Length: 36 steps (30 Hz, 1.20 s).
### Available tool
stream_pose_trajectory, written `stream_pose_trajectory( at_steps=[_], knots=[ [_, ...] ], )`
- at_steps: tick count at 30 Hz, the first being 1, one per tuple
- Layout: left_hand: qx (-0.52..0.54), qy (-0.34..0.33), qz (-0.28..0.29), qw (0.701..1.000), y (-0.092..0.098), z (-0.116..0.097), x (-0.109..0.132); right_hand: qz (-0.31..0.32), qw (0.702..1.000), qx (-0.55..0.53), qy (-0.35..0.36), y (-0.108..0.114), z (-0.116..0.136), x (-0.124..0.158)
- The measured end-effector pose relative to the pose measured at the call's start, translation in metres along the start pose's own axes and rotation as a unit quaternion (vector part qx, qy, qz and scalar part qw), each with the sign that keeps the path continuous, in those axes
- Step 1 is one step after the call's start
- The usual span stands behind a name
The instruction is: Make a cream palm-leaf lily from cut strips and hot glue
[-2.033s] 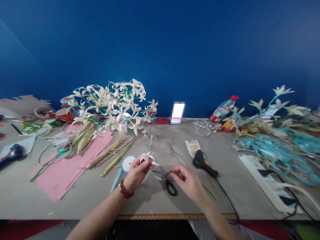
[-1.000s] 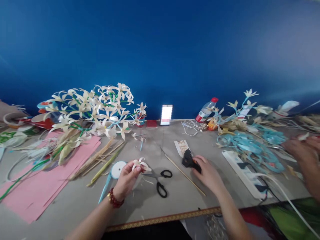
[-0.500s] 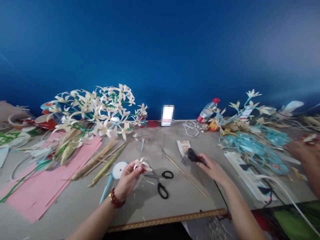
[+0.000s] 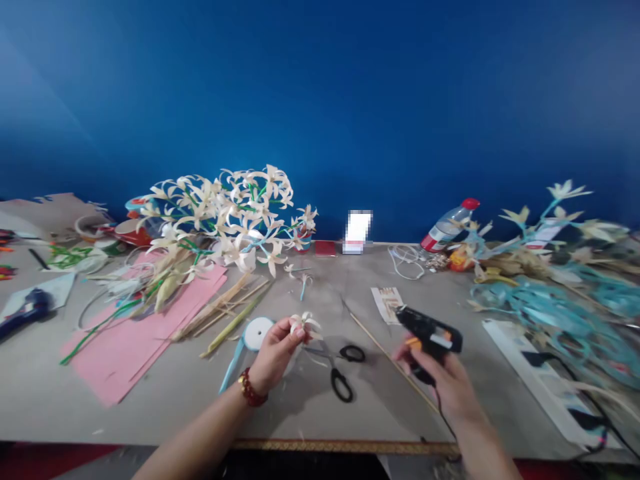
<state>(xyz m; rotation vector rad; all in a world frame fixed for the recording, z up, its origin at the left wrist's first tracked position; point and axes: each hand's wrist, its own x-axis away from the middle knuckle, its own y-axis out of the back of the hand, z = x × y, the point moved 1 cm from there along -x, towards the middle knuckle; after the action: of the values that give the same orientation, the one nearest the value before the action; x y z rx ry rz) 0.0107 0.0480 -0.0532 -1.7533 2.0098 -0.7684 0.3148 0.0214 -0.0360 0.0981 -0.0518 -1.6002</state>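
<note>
Between the thumb and fingers of my left hand (image 4: 280, 350) is a small cream flower (image 4: 306, 325) with curled petals. My right hand (image 4: 445, 383) is wrapped round the grip of a black glue gun (image 4: 427, 331), whose nozzle points left and whose cord hangs down past my wrist. Scissors (image 4: 343, 370) with black handles lie on the table between my hands, their blades partly behind the flower. A roll of light blue ribbon (image 4: 257, 333) is just left of my left hand. Below the glue gun runs a thin wooden stick (image 4: 373, 340).
Pink paper sheets (image 4: 125, 347) and dried husk strips (image 4: 215, 310) lie on the left, with a bunch of cream flowers (image 4: 240, 220) behind. A white power strip (image 4: 535, 380), blue ribbon scraps (image 4: 540, 307) and a tilted bottle (image 4: 447, 230) are on the right. A blue glue gun (image 4: 30, 310) lies far left.
My right hand has raised the glue gun off the table and turned it upright, nozzle to the left. My left hand still pinches the flower. The view has swung left.
</note>
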Motion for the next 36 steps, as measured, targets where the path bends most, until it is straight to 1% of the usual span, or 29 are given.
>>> stream_pose_trajectory(
  at_steps=[2,5,6,8,10,12,16,22,29,36],
  knots=[
    [-0.002,-0.008,-0.002,1.000,-0.001,-0.001,0.000,0.068,0.995,0.072,0.022,-0.032,0.007,0.017],
    [0.001,-0.017,-0.007,1.000,-0.001,-0.001,-0.001,0.104,0.987,0.082,0.093,-0.073,0.010,0.033],
    [0.001,-0.019,-0.009,1.000,-0.001,-0.001,-0.001,0.103,0.980,0.106,0.132,-0.084,0.009,0.035],
    [-0.002,-0.022,-0.011,1.000,-0.002,-0.001,0.000,0.073,0.956,0.172,0.226,-0.099,0.007,0.035],
    [-0.008,-0.024,-0.010,1.000,-0.002,-0.002,0.001,0.040,0.932,0.221,0.285,-0.109,0.006,0.031],
    [-0.015,-0.024,-0.013,1.000,-0.003,-0.002,0.002,0.035,0.921,0.241,0.303,-0.115,0.005,0.026],
    [-0.015,-0.022,-0.021,0.999,-0.002,-0.001,0.003,0.070,0.916,0.259,0.300,-0.120,0.006,0.022],
    [-0.026,-0.024,-0.018,0.999,-0.001,-0.001,0.003,0.052,0.912,0.279,0.295,-0.123,0.009,0.020],
    [-0.032,-0.021,-0.026,0.999,0.001,0.002,0.004,0.065,0.911,0.286,0.290,-0.124,0.012,0.017],
    [-0.027,-0.027,-0.015,0.999,0.000,0.000,0.004,0.065,0.904,0.301,0.298,-0.125,0.011,0.016]
  ],
)
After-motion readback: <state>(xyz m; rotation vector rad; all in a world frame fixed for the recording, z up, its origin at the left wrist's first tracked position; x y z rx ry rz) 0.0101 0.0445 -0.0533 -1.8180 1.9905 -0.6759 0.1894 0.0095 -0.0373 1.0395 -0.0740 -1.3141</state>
